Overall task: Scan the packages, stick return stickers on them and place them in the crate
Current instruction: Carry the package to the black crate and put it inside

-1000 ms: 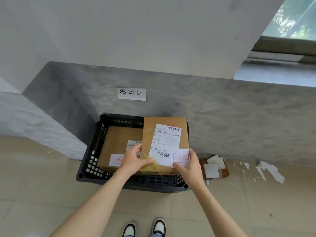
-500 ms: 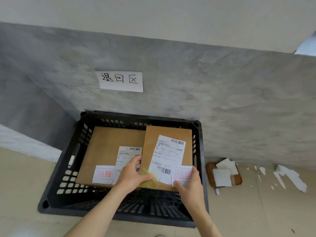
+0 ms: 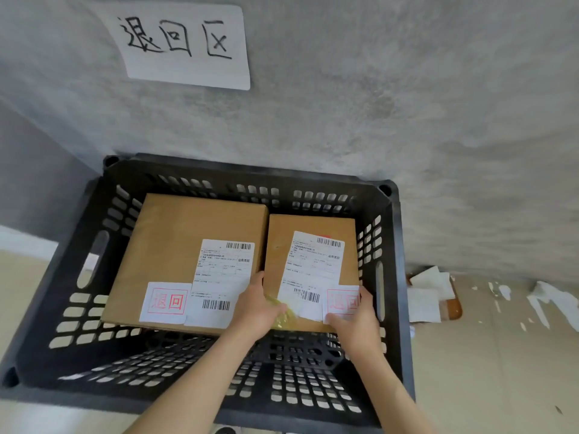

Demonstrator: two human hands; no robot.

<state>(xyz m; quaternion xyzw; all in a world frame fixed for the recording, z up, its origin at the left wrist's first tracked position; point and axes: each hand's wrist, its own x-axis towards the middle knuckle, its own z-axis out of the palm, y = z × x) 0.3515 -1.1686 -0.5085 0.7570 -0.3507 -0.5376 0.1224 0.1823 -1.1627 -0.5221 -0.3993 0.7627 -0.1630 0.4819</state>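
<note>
A black perforated plastic crate (image 3: pixel 94 214) stands on the floor against a grey wall. Inside, on the left, lies a large cardboard package (image 3: pixel 175 239) with a shipping label and a red-printed return sticker (image 3: pixel 166 302). Beside it on the right is a smaller cardboard package (image 3: pixel 282 245), also with a shipping label and a return sticker (image 3: pixel 343 302). My left hand (image 3: pixel 257 308) grips its near left corner, where some yellowish tape shows. My right hand (image 3: pixel 354 321) grips its near right corner, fingers over the sticker. The package sits low inside the crate.
A white paper sign (image 3: pixel 185 45) with handwritten characters is stuck on the wall above the crate. On the floor to the right lie a small wooden tray with white paper sheets (image 3: pixel 429 296) and white paper scraps (image 3: pixel 548 302). The near half of the crate floor is bare.
The smaller package has gone from above the crate rim down into the crate beside the large one. The camera has come much closer to the crate.
</note>
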